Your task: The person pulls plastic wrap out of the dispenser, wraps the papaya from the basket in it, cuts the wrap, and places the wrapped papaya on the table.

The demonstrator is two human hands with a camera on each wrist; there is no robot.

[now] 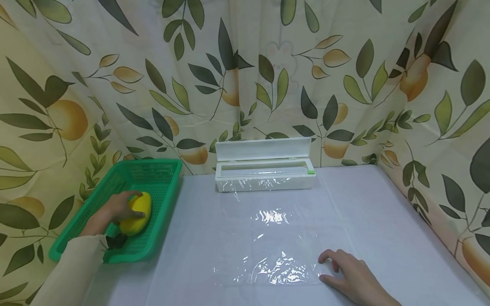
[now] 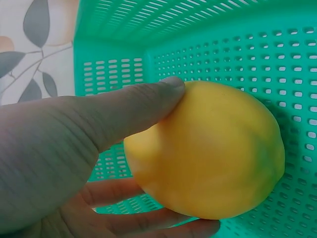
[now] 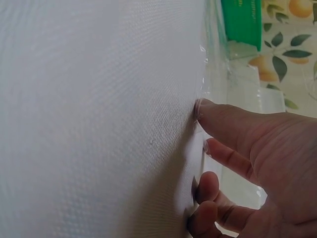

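In the green basket [image 1: 174, 187], my left hand [image 1: 121, 207] grips a smooth yellow fruit [image 1: 138, 212] with a faint green patch. The left wrist view shows the thumb along one side of the fruit [image 2: 213, 153] and the fingers beneath the other. A sheet of clear plastic wrap [image 1: 283, 267] lies spread over the table. At its near right corner rests my right hand [image 1: 354, 276], thumb and index finger apart. In the right wrist view the thumb [image 3: 223, 119] presses the edge of the wrap, and the other fingertips are bent close to the tabletop.
A white wrap dispenser box [image 1: 264, 182] stands at the back of the table, its lid [image 1: 264, 149] raised and a green slider [image 1: 311, 172] at its right end. The film runs from its front. A leaf-and-fruit patterned curtain [image 1: 245, 85] encloses the white table [image 1: 383, 212].
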